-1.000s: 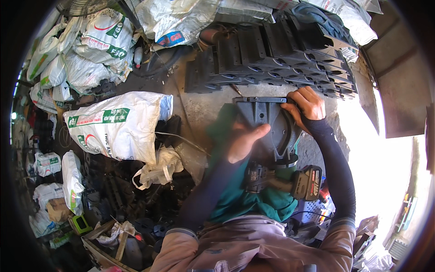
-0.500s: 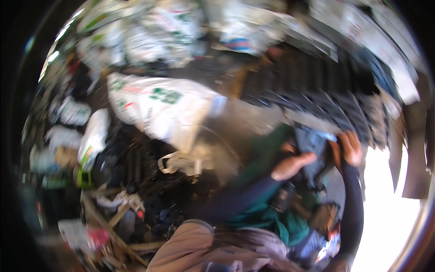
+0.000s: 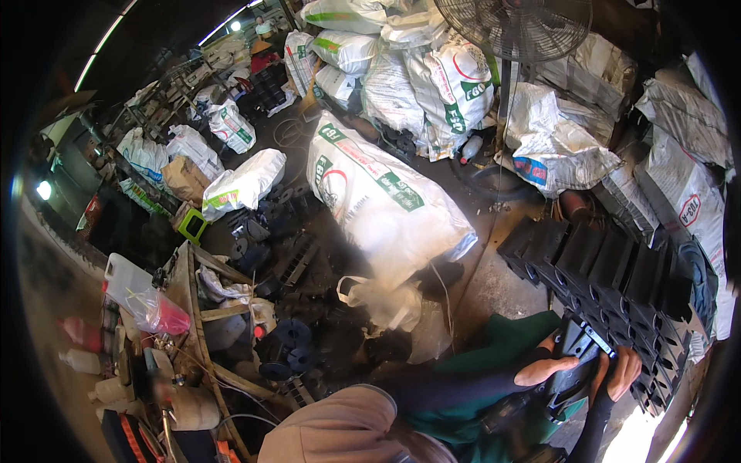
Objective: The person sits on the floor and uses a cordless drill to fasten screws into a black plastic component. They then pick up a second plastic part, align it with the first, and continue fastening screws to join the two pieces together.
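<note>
A black moulded plastic part (image 3: 570, 356) with a shiny straight edge is held between my two hands at the lower right. My left hand (image 3: 546, 369) grips its left side, thumb lying on top and the other fingers mostly hidden. On its right side, my right hand (image 3: 622, 373) curls its fingers at the edge. Just beyond my hands, many similar black parts (image 3: 602, 266) stand stacked in rows. Green cloth (image 3: 471, 363) spreads below my left forearm, and a dark object on it is too dim to name.
A large white sack (image 3: 386, 193) lies ahead, with a crumpled pale bag (image 3: 386, 305) at its near end. More sacks (image 3: 455, 85) pile up behind, near a standing fan (image 3: 517, 27). To the left are a wooden frame (image 3: 197, 309), black spools (image 3: 285, 339) and a jug of pink liquid (image 3: 147, 293).
The view has swung left, so the sacks and my hands sit farther right in it, my hands also lower. The earlier picture is blurred; both hands held a dark part there too.
</note>
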{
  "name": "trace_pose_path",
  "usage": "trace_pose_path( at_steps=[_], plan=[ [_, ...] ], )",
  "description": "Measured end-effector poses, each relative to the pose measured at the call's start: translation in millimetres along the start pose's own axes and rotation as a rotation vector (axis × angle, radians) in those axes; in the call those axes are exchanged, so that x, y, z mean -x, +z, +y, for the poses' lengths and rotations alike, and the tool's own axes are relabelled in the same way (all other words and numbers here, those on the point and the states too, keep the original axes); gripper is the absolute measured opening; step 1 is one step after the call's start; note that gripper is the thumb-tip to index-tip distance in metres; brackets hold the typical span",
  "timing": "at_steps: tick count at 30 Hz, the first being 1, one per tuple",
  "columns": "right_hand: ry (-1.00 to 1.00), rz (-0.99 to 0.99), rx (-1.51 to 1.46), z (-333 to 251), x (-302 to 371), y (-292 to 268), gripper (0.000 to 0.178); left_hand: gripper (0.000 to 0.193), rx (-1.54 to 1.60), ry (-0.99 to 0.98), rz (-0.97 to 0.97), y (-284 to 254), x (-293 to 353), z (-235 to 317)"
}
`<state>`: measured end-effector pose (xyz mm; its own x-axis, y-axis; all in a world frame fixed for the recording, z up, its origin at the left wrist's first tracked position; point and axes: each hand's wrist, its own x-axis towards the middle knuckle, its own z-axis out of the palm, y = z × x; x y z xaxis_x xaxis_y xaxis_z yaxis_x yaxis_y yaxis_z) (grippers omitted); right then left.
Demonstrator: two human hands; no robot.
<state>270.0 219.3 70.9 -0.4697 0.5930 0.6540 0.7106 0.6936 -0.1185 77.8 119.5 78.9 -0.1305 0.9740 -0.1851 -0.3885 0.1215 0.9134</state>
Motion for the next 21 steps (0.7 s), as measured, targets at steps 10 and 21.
trace_pose_path(
  at_steps=[10, 21],
  plan=[
    [0.917, 0.041, -0.776, 24, 21, 53, 0.055, 0.06, -0.191, 0.448, -0.085, 8, -2, -5],
    [0.961, 0.036, -1.137, -32, -1, 36, 0.051, 0.044, -0.405, 0.7, 0.013, 22, 4, -12]
  ],
)
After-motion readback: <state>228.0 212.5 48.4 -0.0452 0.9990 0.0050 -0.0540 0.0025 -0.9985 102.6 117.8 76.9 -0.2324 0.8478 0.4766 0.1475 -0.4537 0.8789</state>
